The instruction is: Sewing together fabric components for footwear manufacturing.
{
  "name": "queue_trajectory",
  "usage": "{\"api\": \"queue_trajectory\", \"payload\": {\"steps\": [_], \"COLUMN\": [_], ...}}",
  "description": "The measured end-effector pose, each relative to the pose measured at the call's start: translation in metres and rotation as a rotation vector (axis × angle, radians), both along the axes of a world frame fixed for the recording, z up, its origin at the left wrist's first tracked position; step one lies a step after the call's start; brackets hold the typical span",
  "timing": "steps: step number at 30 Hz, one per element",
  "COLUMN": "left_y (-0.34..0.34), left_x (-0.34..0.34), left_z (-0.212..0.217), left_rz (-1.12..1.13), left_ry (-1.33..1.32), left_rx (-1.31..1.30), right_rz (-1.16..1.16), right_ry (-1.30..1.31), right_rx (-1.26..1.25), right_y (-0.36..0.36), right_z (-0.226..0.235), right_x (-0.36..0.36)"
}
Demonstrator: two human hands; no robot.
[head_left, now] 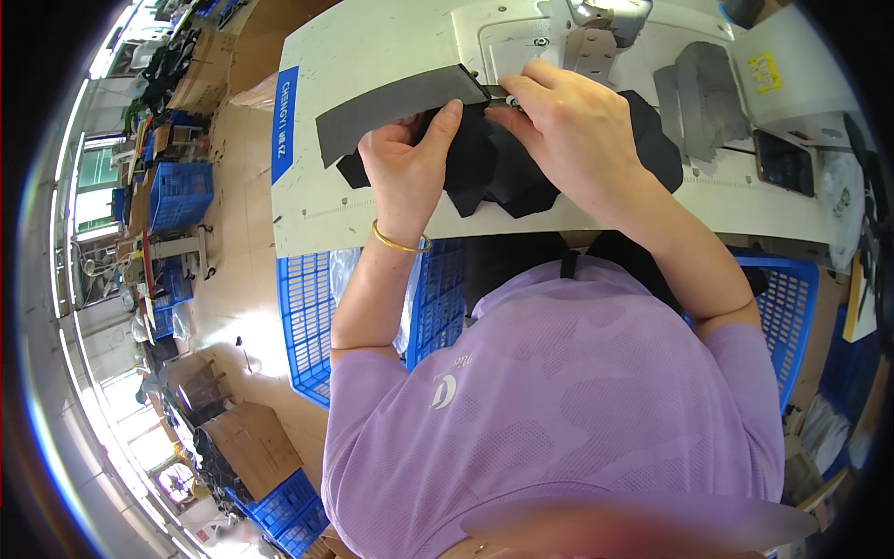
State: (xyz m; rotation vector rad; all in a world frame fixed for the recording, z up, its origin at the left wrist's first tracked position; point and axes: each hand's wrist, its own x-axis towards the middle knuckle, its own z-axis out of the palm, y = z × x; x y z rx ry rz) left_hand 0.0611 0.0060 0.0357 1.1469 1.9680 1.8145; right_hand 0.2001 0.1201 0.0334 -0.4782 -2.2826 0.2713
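Observation:
A grey fabric strip [391,104] with a dark folded right end is pinched between the thumb and fingers of my left hand [410,163]. It is held above the white sewing table [345,214]. My right hand [573,130] is closed on what look like small thread snips [499,97], mostly hidden by its fingers. Their tip is at the strip's right end; whether they touch it I cannot tell. Under both hands lie several black fabric pieces [507,177], loosely heaped near the table's front edge.
The sewing machine [596,42] stands beyond my right hand. Grey fabric pieces [703,98] and a phone [784,160] lie at the table's right. Blue plastic baskets [305,317] stand below the front edge. At far left are cardboard boxes [250,447] and a blue crate [182,194].

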Motion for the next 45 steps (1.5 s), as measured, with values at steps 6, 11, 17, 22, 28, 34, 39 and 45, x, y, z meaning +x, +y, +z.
{"api": "queue_trajectory", "payload": {"steps": [6, 11, 17, 22, 28, 34, 39, 45], "left_y": [-0.004, -0.033, -0.013, 0.038, 0.063, 0.075, 0.079, 0.079], "left_x": [-0.054, -0.136, -0.057, 0.016, 0.047, 0.058, 0.054, 0.055], "left_z": [-0.010, -0.037, -0.028, -0.055, -0.082, -0.073, -0.079, -0.077], "left_rz": [0.250, 0.247, 0.445, -0.235, -0.277, -0.615, -0.678, -0.693], "left_ry": [-0.037, -0.011, 0.654, 0.775, 0.869, 1.125, 1.083, 1.091], "left_rx": [-0.068, -0.377, -0.091, 0.034, -0.112, -0.060, -0.144, -0.169], "right_rz": [-0.007, -0.051, -0.256, -0.231, -0.459, -0.361, -0.386, -0.242], "right_ry": [0.003, -0.035, 0.148, 0.266, -0.036, -0.136, -0.254, -0.244], "right_rx": [0.011, -0.216, -0.622, -0.915, -0.284, -0.375, -0.354, -0.513], "right_y": [0.011, 0.023, 0.040, 0.041, 0.044, 0.056, 0.050, 0.063], "right_z": [-0.012, -0.020, -0.050, -0.077, -0.071, -0.084, -0.075, -0.061], "right_x": [0.003, 0.039, 0.098, 0.106, 0.113, 0.129, 0.141, 0.170]}}
